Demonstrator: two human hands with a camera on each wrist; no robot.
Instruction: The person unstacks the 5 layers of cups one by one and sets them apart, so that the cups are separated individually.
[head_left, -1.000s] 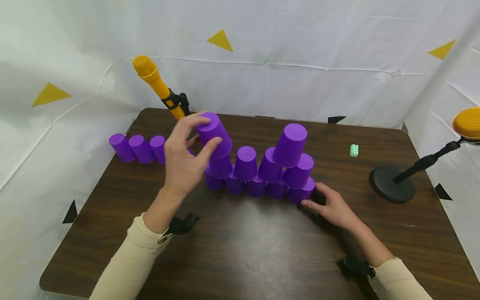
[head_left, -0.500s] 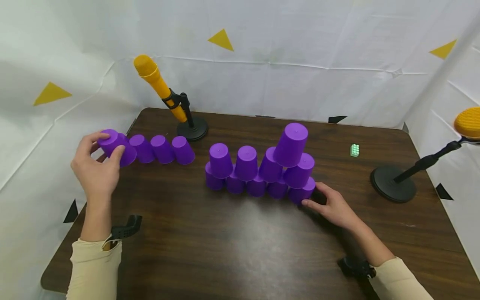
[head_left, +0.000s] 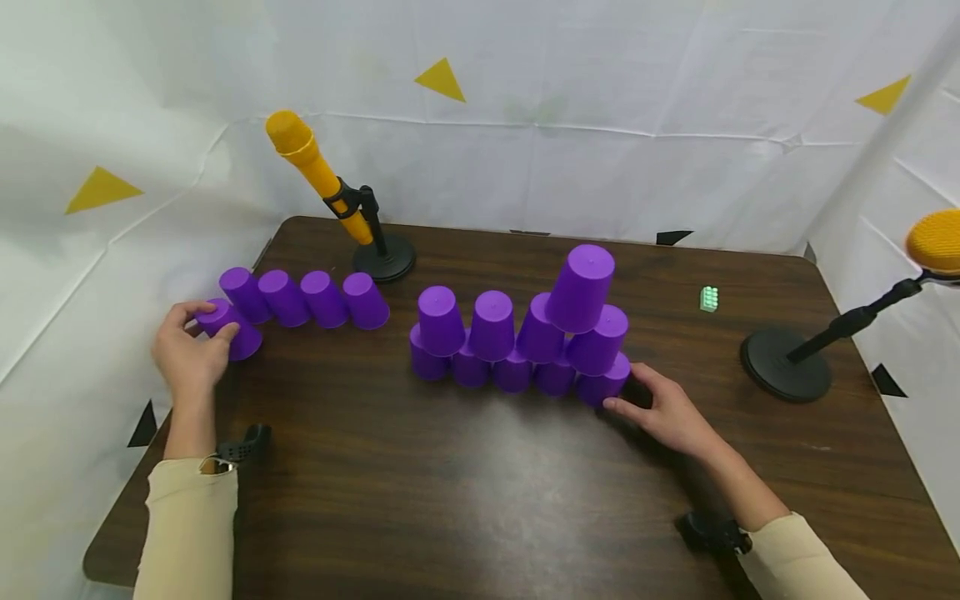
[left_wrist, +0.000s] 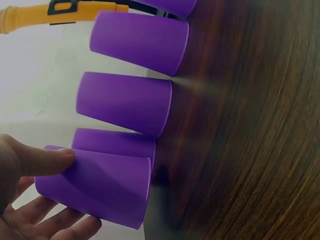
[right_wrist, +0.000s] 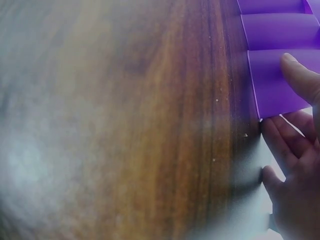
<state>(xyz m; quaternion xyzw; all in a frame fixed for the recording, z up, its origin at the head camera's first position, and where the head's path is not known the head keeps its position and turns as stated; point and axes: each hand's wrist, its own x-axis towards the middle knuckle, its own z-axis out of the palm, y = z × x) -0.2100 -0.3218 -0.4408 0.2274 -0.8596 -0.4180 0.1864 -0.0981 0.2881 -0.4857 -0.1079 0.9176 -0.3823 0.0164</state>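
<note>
My left hand (head_left: 191,350) grips an upside-down purple cup (left_wrist: 100,185) between thumb and fingers at the table's left side. Its rim is at or close to the table; I cannot tell whether it touches. Just behind it stands the leftmost purple cup (head_left: 246,296) of a row of several. Right of the middle is a stack of upside-down purple cups: a bottom row, a second row (head_left: 492,327) on it, and one top cup (head_left: 581,288) at the right. My right hand (head_left: 667,412) holds the bottom right cup (right_wrist: 275,82), thumb in front, fingers at its far side.
A yellow microphone (head_left: 318,173) on a black stand rises behind the row. Another stand (head_left: 787,367) with a yellow microphone head (head_left: 936,242) is at the right. A small green block (head_left: 708,299) lies at the back right of the brown table (head_left: 450,517). White sheeting surrounds it.
My left hand has carried the cup from above the stack's left end to the table's left side, then lowered it in front of the row. The right hand stays at its cup.
</note>
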